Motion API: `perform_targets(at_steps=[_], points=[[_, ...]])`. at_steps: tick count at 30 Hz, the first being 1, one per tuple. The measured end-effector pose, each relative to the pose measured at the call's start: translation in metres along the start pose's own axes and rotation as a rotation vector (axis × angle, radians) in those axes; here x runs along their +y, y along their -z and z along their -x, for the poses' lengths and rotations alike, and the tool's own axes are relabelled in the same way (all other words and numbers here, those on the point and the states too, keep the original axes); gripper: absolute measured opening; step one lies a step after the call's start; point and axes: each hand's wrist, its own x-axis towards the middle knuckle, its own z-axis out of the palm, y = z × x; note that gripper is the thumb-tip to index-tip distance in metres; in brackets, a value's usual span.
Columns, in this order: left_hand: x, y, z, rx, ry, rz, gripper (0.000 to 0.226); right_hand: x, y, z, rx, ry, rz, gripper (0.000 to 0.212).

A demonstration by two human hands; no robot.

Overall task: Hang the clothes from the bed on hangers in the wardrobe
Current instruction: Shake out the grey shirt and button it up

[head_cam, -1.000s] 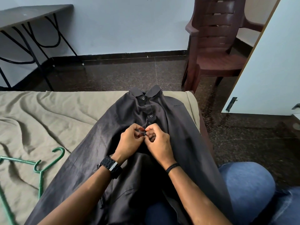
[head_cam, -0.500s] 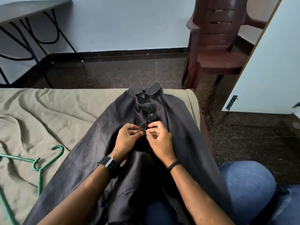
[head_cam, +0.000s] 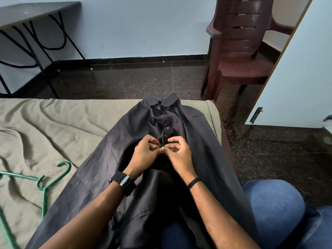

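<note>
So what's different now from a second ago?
Little. Both hands, left and right, have worked a touch lower down the shirt front, and one more button shows above the fingers. They still pinch the placket together. The hangers and chair have not moved.

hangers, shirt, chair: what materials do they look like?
Green hangers: thin, glossy and rod-like, probably coated wire or plastic; can't tell which.
Dark grey shirt: woven fabric, faint sheen, soft creases, likely cotton or linen blend.
Brown chair: moulded plastic, glossy, with slotted one-piece back.
</note>
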Motion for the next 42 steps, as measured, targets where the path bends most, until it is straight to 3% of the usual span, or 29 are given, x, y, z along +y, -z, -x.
perform_targets(at_steps=[6, 10, 17, 20, 26, 42], points=[[-0.0002, -0.0016, 0.0004, 0.057, -0.117, -0.194, 0.027, 0.0025, 0.0041, -0.0030, 0.000, -0.098, 0.054, 0.037], [-0.0007, -0.0028, -0.0006, 0.009, -0.097, -0.231, 0.017, 0.0013, 0.0039, -0.0020, -0.009, -0.125, 0.001, 0.041], [-0.0055, -0.0068, -0.0043, -0.023, -0.084, -0.305, 0.013, -0.0012, -0.0007, 0.0018, 0.041, 0.059, 0.055, 0.037], [-0.0065, -0.0086, -0.0043, 0.002, -0.041, -0.219, 0.016, -0.0004, -0.0025, 0.0043, -0.007, 0.113, 0.135, 0.036], [-0.0060, -0.0036, 0.0003, -0.052, 0.163, 0.284, 0.023, 0.0028, -0.0013, 0.0022, -0.054, 0.107, 0.196, 0.029], [-0.0096, -0.0055, -0.0014, 0.004, 0.193, 0.389, 0.025, 0.0031, 0.0009, 0.0008, -0.021, 0.055, 0.100, 0.043]])
